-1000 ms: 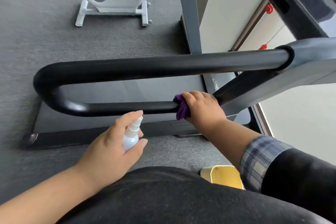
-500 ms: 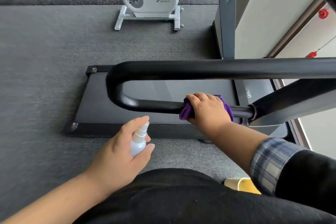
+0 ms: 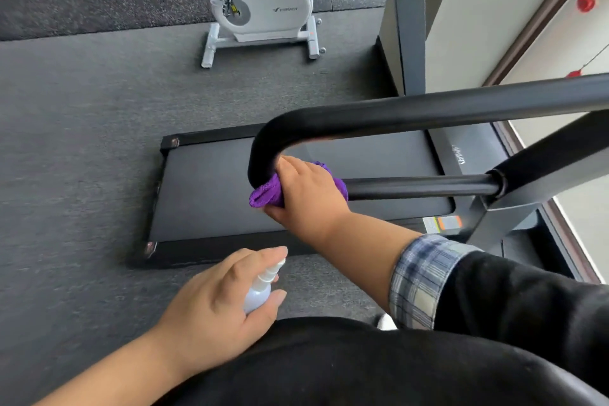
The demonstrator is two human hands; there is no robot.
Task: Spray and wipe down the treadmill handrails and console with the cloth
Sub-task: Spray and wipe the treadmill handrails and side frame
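A black U-shaped treadmill handrail (image 3: 412, 115) runs across the middle of the view, its bend at the left. My right hand (image 3: 306, 194) grips a purple cloth (image 3: 265, 194) wrapped round the lower bar, right at the bend. My left hand (image 3: 211, 303) holds a small white spray bottle (image 3: 260, 290) lower down, near my body, with the forefinger lying over the nozzle. The console is out of view.
The treadmill belt (image 3: 214, 194) lies below the handrail on grey carpet. A white exercise bike (image 3: 260, 10) stands at the back. A grey upright post (image 3: 405, 26) and a pale wall are at the right.
My right hand has slid the cloth leftward along the lower bar, from near the grey bracket to the bend. The view has shifted right. My left hand keeps the bottle in the same pose.
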